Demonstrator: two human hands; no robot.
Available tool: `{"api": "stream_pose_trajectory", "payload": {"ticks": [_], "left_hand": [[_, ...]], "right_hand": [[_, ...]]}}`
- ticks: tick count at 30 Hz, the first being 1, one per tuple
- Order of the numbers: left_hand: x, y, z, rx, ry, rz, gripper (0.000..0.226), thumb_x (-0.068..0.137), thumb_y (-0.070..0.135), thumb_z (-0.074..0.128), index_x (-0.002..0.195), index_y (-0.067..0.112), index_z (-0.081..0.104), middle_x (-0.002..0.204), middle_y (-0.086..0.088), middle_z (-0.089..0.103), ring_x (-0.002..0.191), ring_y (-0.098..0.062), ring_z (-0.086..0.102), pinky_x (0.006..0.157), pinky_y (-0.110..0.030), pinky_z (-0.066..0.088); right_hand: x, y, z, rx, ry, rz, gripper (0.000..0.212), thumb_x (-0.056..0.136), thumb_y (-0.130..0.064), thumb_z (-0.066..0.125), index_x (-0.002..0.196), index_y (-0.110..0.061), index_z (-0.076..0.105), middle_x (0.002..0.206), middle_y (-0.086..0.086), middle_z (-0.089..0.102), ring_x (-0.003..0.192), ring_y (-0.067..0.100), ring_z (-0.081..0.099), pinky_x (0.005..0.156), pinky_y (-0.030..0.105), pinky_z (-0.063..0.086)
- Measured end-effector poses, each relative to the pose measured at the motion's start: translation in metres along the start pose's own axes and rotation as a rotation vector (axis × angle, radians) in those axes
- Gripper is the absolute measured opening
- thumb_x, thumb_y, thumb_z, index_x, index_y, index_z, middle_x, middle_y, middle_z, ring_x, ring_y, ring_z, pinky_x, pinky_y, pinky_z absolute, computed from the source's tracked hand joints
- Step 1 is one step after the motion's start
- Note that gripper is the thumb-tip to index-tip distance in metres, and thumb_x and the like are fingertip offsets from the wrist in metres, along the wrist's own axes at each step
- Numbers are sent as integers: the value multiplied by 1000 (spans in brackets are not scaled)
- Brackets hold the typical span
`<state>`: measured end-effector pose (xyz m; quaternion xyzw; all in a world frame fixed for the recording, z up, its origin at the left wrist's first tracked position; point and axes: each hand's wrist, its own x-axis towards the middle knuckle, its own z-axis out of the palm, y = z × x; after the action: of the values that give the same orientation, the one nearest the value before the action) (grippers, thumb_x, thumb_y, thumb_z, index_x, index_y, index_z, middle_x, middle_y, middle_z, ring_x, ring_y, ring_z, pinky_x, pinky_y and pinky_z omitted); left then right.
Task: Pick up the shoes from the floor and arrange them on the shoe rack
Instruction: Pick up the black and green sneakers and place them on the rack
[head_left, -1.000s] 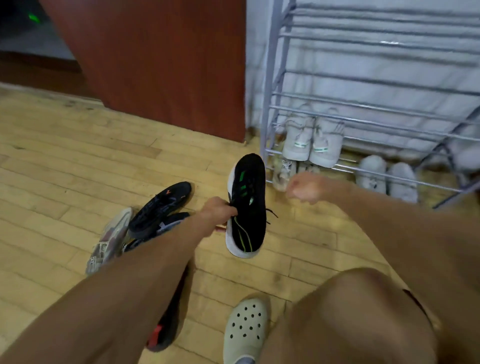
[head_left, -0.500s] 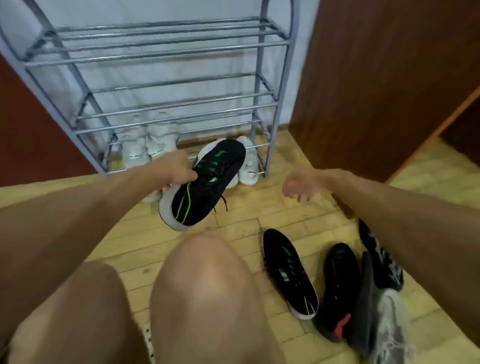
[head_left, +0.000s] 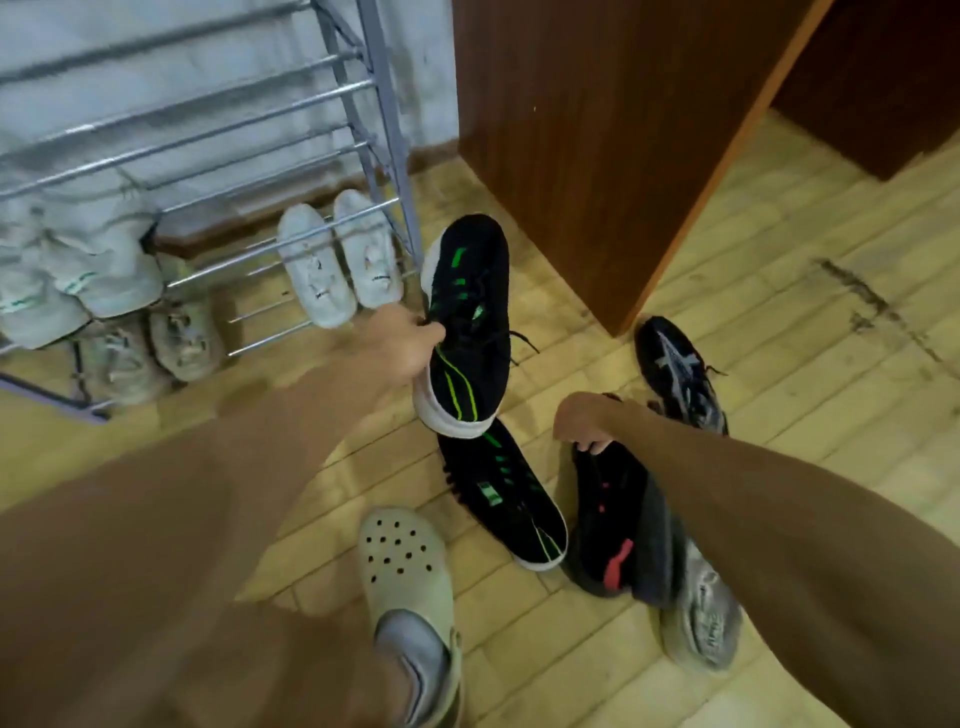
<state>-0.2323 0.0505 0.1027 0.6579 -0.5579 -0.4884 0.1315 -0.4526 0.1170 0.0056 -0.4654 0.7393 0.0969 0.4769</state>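
Your left hand (head_left: 402, 340) pinches the knit black-and-green shoe (head_left: 470, 322) by its collar, toe toward twelve o'clock beside the metal-bar rack (head_left: 384, 130). At four o'clock, your right hand (head_left: 587, 421) curls fingers onto the black-and-red shoe (head_left: 608, 514).

The shoe rack (head_left: 374, 104) was glossy grey metal tubing, and the floor (head_left: 779, 395) at 3 o'clock was matt, scuffed wood planks. The black shoe (head_left: 475, 291) looked knitted cloth with a smooth white sole; the clog (head_left: 402, 566) at 6 o'clock was matt plastic.
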Motion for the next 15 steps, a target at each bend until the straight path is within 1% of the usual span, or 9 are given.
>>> {"api": "stream_pose_trajectory", "payload": {"ticks": [2,4,5,6,7,9,10,12,15], "left_hand": [[-1,-26,13,-100,39,-16,13,83,15,55,87,7,64,85,-15,62,78,-25,61,70,-38,52],[1,-47,19,-155,48,-87,13,86,12,55,78,6,64,83,-10,67,76,-26,65,70,-39,58],[3,-56,19,-175,56,-122,14,87,12,55,75,11,63,79,-7,67,72,-23,66,64,-35,59],[5,-62,17,-189,64,-147,17,88,12,56,73,16,62,75,-3,66,68,-19,65,55,-29,57],[8,-67,14,-199,70,-162,18,88,12,56,72,18,61,73,-1,65,65,-16,64,46,-23,53],[10,-74,5,-209,76,-191,17,89,13,58,73,16,61,71,0,64,61,-13,62,37,-16,47],[11,-76,0,-199,70,-200,16,89,13,59,73,16,61,71,0,64,61,-13,62,39,-18,47],[11,-80,-7,-182,52,-209,13,88,12,61,75,15,62,74,-1,65,63,-14,63,47,-22,49],[7,-82,-14,-199,17,-225,4,86,11,63,83,12,65,80,-4,69,67,-17,66,52,-25,51]], "right_hand": [[11,1,26,-101,-39,-1,33,88,-14,57,117,0,62,102,15,63,111,35,62,85,39,51],[20,5,51,-125,-152,28,33,93,-17,53,121,0,56,116,18,59,120,36,55,97,42,48],[23,7,63,-114,-209,39,38,94,-17,53,127,2,52,128,20,55,121,36,53,100,44,47],[25,7,73,-96,-237,53,41,93,-15,55,130,3,49,132,22,52,118,36,54,98,43,49],[26,6,82,-87,-241,66,40,91,-11,57,128,5,51,129,22,54,111,34,57,91,38,51],[31,5,92,-103,-230,51,24,89,-4,57,110,5,61,111,18,62,101,29,60,77,29,46],[31,4,94,-108,-219,57,18,89,-3,58,104,4,63,105,17,62,101,29,60,79,27,47],[31,3,96,-82,-190,86,29,88,-4,59,116,5,60,116,20,61,110,34,60,93,36,51],[21,-3,90,7,-149,131,40,85,-5,60,124,3,56,124,23,61,112,37,61,94,44,53]]}}
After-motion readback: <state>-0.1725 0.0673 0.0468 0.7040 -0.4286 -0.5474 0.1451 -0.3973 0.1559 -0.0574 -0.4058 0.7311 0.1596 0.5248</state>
